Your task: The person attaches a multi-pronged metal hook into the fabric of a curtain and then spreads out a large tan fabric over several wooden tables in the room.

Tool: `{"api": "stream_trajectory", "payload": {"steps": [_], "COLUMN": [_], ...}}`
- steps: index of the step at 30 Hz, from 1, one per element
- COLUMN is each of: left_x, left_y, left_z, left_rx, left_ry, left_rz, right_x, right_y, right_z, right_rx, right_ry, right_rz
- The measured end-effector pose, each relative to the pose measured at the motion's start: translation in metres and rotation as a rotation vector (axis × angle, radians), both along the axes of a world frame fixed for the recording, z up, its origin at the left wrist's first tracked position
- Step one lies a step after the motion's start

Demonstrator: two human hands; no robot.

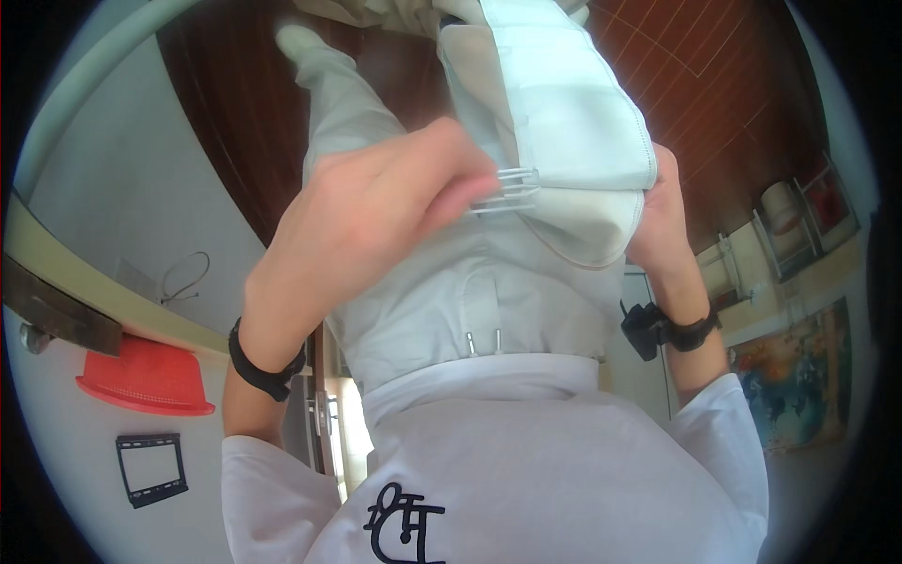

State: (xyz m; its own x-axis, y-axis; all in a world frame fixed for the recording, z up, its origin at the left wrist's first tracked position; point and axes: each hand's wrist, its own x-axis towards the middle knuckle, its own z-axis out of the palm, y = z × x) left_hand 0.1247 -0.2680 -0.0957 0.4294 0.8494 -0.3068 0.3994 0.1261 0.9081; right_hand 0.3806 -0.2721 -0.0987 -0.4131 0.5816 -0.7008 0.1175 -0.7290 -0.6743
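Note:
A length of pale fabric [571, 106], which looks like a curtain with a stiff heading band, hangs across my lap. My left hand [380, 190] pinches a metal multi-prong curtain hook [518, 189] between thumb and fingers. Its prongs lie against the band's inner edge; how far they go into the fabric I cannot tell. At the far side of the band, my right hand [659, 204] grips the stitched edge, its fingertips hidden behind the cloth. Below the band a folded flap of the fabric [592, 225] hangs over my light trousers [451, 296].
Dark reddish-brown flooring [705, 77] spreads beyond my legs. On the left are a red plastic basket [144, 377], a black metal bracket [151, 469] and a loop of cable [184, 278]. Some metal-framed furniture [786, 225] and a colourful picture [796, 381] stand at the right.

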Motion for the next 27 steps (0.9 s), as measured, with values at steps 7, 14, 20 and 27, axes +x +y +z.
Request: {"api": "stream_trajectory", "payload": {"steps": [7,14,20,27], "left_x": [0.003,0.001,-0.003,0.003], "left_y": [-0.002,0.003,0.008,0.013], "left_z": [0.001,0.002,-0.002,-0.013], "left_rx": [0.01,-0.147,-0.286,-0.288], "left_ry": [0.015,-0.021,-0.057,-0.178], "left_rz": [0.016,-0.006,-0.077,-0.07], "right_x": [-0.004,-0.001,-0.003,-0.004], "right_y": [-0.001,0.0,0.003,0.009], "right_z": [-0.001,-0.003,0.0,0.0], "right_rx": [0.005,0.039,0.05,0.03], "right_ry": [0.017,-0.048,-0.098,-0.084], "right_rz": [-0.065,0.01,0.039,0.054]}}
